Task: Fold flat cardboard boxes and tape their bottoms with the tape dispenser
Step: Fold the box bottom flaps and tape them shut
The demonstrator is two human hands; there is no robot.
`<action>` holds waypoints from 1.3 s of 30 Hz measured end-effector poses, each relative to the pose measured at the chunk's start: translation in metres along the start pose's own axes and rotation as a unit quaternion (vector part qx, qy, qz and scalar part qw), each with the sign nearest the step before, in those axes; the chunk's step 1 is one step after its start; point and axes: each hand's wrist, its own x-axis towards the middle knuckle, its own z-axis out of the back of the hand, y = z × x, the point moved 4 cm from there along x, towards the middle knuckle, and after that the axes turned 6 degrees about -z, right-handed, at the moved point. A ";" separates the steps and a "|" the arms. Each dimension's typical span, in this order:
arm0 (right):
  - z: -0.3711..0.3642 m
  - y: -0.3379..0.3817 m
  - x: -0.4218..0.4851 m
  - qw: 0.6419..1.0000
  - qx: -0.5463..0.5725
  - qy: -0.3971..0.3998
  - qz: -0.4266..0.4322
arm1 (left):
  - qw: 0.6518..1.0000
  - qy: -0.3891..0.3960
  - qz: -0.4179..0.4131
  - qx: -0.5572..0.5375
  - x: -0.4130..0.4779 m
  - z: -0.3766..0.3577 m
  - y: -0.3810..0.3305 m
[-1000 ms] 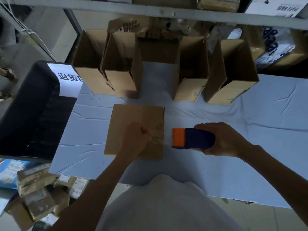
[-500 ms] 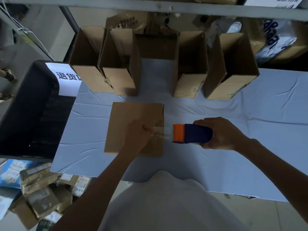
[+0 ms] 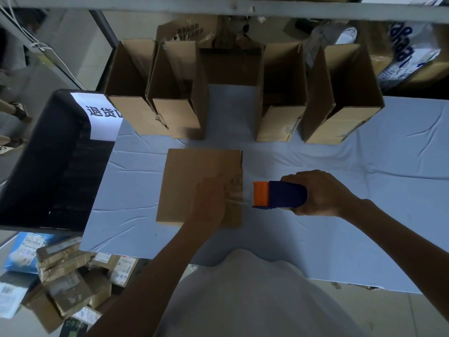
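A brown cardboard box [image 3: 199,188] lies bottom-up at the centre of the frame on the bench [image 3: 364,171], which is draped in pale blue cloth. The left hand [image 3: 210,205] rests on the box's lower right part, blurred; it seems to press the surface, though whether its grip is clenched or flat cannot be told. The right hand [image 3: 315,193] is wrapped firmly round the blue-and-orange handheld tape dispenser [image 3: 279,194], held just off the box's right edge with the orange end facing left toward the box.

A short span of clear tape [image 3: 239,199] bridges the gap between dispenser and box — the strip runs left to right across the frame, and the dispenser's long axis lies along the same line. The left hand is therefore the nearer to the seam, the right hand just beyond it. Judged from this, the strip appears laid and awaits cutting.

Four open cardboard boxes [image 3: 274,93] stand in a row along the upper part of the frame.
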 end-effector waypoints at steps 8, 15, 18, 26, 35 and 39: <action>-0.001 0.000 -0.002 1.000 0.013 0.000 -0.008 | 0.993 -0.019 -0.067 0.098 -0.003 0.008 -0.009; 0.000 0.003 -0.002 1.000 -0.002 0.005 -0.011 | 0.965 0.003 -0.065 0.252 -0.001 0.011 -0.018; 0.002 0.003 -0.002 1.000 -0.013 0.009 -0.015 | 0.954 0.007 -0.062 0.295 0.003 0.020 -0.012; -0.002 0.006 -0.001 1.000 -0.007 0.013 -0.012 | 0.975 0.024 -0.209 -0.075 -0.003 -0.010 -0.015; 0.000 -0.002 -0.006 0.999 0.002 0.025 -0.024 | 0.962 0.031 -0.261 -0.069 0.002 -0.018 -0.005; -0.002 -0.003 -0.008 0.999 -0.005 0.027 -0.033 | 0.962 0.032 -0.256 -0.093 0.001 -0.017 -0.004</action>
